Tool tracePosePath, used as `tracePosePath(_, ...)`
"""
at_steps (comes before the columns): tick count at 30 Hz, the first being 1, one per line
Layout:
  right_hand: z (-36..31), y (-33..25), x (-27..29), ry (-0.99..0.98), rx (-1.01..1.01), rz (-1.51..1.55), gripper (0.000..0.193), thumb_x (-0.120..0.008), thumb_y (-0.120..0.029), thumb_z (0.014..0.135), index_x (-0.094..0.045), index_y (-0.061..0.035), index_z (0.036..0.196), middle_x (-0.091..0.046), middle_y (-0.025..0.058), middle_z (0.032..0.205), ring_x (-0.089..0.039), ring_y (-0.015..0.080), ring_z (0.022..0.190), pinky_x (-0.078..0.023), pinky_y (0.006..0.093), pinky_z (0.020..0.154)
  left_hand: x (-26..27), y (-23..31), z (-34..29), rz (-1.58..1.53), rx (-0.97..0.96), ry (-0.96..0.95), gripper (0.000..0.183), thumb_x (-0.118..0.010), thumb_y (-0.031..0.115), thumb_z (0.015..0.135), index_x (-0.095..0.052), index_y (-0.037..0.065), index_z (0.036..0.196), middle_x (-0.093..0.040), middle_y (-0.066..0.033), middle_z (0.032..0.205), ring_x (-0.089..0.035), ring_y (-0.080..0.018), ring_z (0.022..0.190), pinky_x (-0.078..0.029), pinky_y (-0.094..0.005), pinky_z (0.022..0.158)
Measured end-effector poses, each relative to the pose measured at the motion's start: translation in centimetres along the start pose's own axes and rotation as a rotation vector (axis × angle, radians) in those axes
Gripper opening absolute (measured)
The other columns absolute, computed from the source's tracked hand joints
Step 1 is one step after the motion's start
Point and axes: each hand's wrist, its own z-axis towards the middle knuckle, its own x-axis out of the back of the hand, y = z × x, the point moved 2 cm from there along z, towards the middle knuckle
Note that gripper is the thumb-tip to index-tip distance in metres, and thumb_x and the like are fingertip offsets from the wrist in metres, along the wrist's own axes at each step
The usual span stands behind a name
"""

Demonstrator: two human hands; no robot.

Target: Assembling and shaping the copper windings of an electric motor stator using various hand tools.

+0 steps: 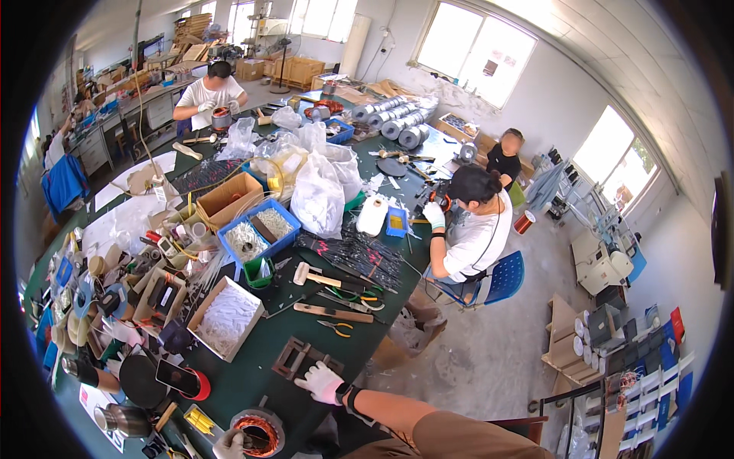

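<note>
At the lower edge, a motor stator [276, 425] with a ring of copper winding lies on the green table. My left hand [229, 444], in a pale glove and partly cut off by the picture's edge, closes at the stator's left side. Farther right, my right hand [321, 382] wears a white and pinkish glove. Its fingers are stretched out over the near edge of a dark metal frame [289, 356] lying flat, with nothing visible gripped. Yellow-handled pliers [336, 328] and a wooden strip [333, 312] lie beyond the frame.
A carton of white slips [230, 319], a blue bin [284, 222], a mallet [314, 277] and a phone [177, 378] crowd the table [252, 389]. Metal flasks [122, 420] stand at the left. One co-worker [475, 222] sits at the right edge; another [212, 97] works across the table.
</note>
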Motion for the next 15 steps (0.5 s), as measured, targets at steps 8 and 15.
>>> tracePosePath(8,-0.9,4.8,1.8,0.184,0.019,-0.245,0.019,-0.059,-0.018,0.091,-0.065,-0.0123,0.108,-0.067,0.0093,0.096,-0.066,0.027,0.095,-0.049,0.0437,0.084,0.2,1.5,-1.6,0.284,-0.338,-0.094,0.018,-0.064,0.013,0.101,-0.075,0.0,0.109,-0.074,-0.0211,0.102,-0.071,-0.0404,0.095,-0.055,-0.0432,0.086)
tracePosePath(15,1.6,-7.3,-1.3,0.142,0.249,0.199,0.032,-0.062,-0.013,0.087,-0.067,-0.009,0.119,-0.065,0.0103,0.114,-0.064,0.0296,0.11,-0.055,0.0415,0.088,-0.8,-0.6,-1.2,0.237,-0.397,-0.15,0.017,-0.063,0.008,0.1,-0.075,0.002,0.11,-0.075,-0.018,0.107,-0.072,-0.0368,0.101,-0.056,-0.0417,0.093)
